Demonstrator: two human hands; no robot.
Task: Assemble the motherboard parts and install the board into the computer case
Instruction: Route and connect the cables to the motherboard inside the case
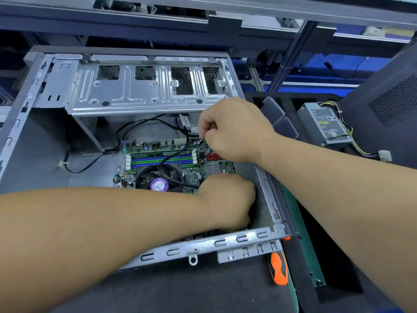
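Motherboard (180, 163) lying flat inside the open computer case (33, 136).
Right hand (234, 129) curled at its far right edge; left hand (228, 199), fingers hidden, near corner. RAM slots (161, 160) run left-right.

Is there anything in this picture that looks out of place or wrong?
One thing: a black cable runs loose across the memory slots and the CPU fan on the motherboard. It could catch the fan blades if left there.
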